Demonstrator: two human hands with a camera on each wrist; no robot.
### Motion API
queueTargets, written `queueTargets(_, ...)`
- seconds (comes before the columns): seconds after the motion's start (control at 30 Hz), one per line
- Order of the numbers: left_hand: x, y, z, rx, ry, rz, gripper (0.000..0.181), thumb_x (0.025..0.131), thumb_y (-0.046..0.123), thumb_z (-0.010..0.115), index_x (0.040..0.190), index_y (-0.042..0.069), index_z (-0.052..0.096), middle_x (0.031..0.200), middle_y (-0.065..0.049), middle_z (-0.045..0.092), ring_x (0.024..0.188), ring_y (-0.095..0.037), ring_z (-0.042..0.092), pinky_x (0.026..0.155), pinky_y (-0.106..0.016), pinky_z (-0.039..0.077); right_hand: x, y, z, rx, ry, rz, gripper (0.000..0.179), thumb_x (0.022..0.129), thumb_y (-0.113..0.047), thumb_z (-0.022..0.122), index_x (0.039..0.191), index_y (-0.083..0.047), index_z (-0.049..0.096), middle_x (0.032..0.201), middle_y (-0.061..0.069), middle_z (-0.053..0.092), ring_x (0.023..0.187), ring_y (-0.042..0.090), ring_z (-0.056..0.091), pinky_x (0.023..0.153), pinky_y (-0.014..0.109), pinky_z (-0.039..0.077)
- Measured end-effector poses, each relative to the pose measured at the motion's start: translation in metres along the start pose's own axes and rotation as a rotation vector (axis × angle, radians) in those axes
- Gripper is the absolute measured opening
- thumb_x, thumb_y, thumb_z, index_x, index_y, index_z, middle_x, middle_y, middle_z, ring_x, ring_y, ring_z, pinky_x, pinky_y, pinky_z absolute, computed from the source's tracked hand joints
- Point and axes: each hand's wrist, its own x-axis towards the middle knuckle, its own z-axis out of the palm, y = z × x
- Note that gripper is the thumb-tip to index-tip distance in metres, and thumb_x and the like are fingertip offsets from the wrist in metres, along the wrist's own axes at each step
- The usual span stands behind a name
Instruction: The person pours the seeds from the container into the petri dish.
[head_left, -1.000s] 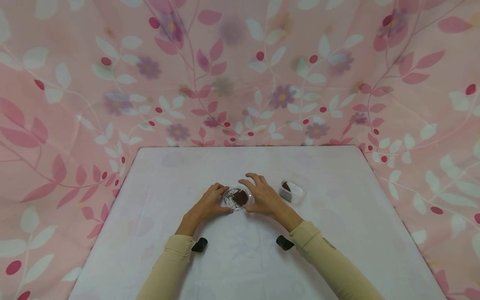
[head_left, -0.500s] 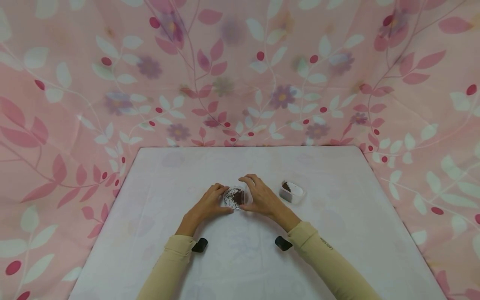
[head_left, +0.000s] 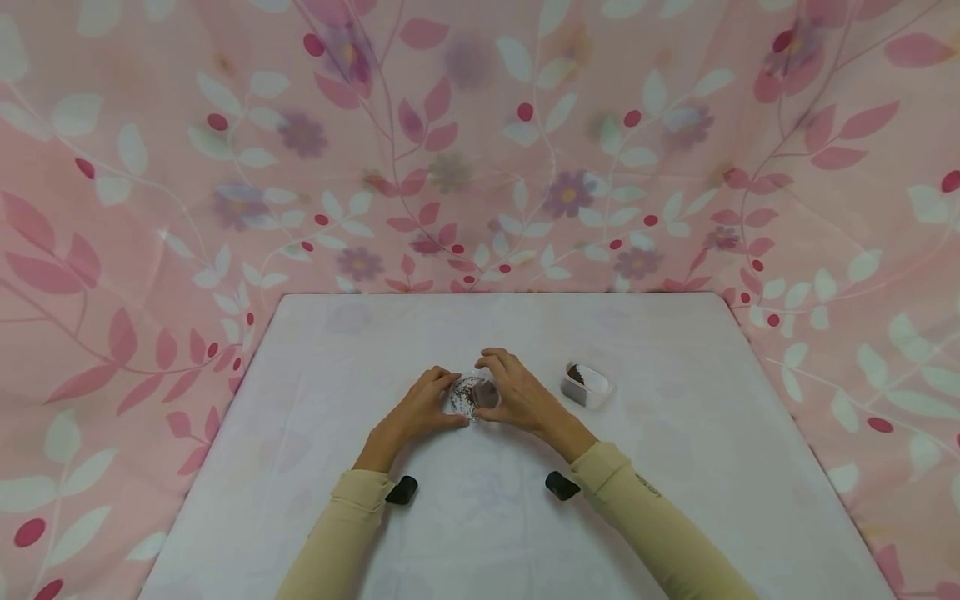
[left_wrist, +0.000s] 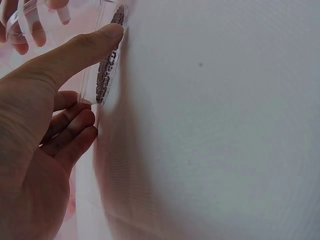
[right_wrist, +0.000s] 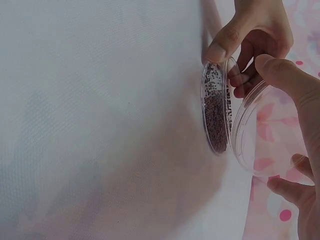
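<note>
A round clear petri dish (head_left: 462, 397) of small dark brown grains lies on the white cloth; the right wrist view shows the grains (right_wrist: 216, 122) heaped at one end and scattered at the other. My left hand (head_left: 417, 407) grips the dish by its rim, thumb on the near side and fingers behind. In my right hand (head_left: 521, 395) is a clear round lid (right_wrist: 250, 145), held by its edge between thumb and fingers. The lid is tilted over the dish's right part, its lower edge close to the rim; whether they touch I cannot tell.
A small clear plastic tub (head_left: 587, 385) with more dark grains at one end stands right of my right hand. The white-covered table (head_left: 480, 533) ends at a pink floral curtain (head_left: 480, 150) behind. A black device (head_left: 402, 490) is at each wrist.
My right hand has moved a little left, bringing the lid over the dish's right part, so the grains there now look greyish through it. The left hand and dish have stayed in place.
</note>
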Motion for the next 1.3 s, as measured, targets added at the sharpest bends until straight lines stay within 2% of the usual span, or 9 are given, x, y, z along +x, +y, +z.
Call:
queueTargets(0.37,-0.0006,-0.001,0.0015,0.009,0.0,-0.02,0.081,0.072,0.041,0.087,0.138,0.005,0.055,0.12,-0.005,0.055,0.111,-0.018,0.051,0.096,-0.04,0.046,0.002,0.0006,0.0054,0.015,0.036,-0.04,0.074,0.073,-0.044,0.084,0.133,-0.015,0.054,0.142,0.011,0.049,0.129,0.028,0.051,0.1,0.043,0.05)
queueTargets(0.57,0.0001,-0.0012,0.0012,0.022,0.003,-0.015,0.08,0.072,0.041,0.087,0.137,0.005,0.056,0.12,-0.005,0.055,0.11,-0.019,0.051,0.097,-0.039,0.047,0.0011,-0.0005,0.0049,-0.023,-0.005,-0.042,0.074,0.077,-0.046,0.081,0.14,-0.02,0.053,0.147,0.01,0.047,0.132,0.027,0.05,0.103,0.042,0.048)
queueTargets(0.9,0.0016,-0.0007,0.0022,0.026,-0.002,-0.01,0.079,0.073,0.043,0.085,0.137,0.006,0.056,0.121,-0.005,0.056,0.112,-0.02,0.052,0.097,-0.039,0.047,0.0021,-0.0027,0.0016,-0.062,-0.039,-0.053,0.073,0.078,-0.047,0.079,0.142,-0.021,0.053,0.145,0.011,0.05,0.13,0.029,0.053,0.099,0.044,0.05)
queueTargets(1.13,0.0012,0.0034,0.0015,-0.002,-0.019,-0.019,0.078,0.075,0.046,0.083,0.139,0.011,0.055,0.12,-0.003,0.054,0.108,-0.016,0.052,0.096,-0.037,0.047,0.0046,-0.0032,0.0023,-0.044,-0.127,-0.014,0.067,0.08,-0.048,0.077,0.139,-0.024,0.055,0.143,0.011,0.052,0.13,0.03,0.052,0.098,0.046,0.051)
queueTargets(1.3,0.0008,0.0034,0.003,-0.009,-0.019,-0.025,0.075,0.074,0.05,0.082,0.136,0.012,0.058,0.121,-0.002,0.055,0.112,-0.017,0.052,0.098,-0.038,0.047,0.0047,-0.0049,0.0033,-0.039,-0.179,0.011,0.068,0.08,-0.05,0.077,0.139,-0.025,0.055,0.144,0.011,0.052,0.13,0.03,0.052,0.096,0.047,0.052)
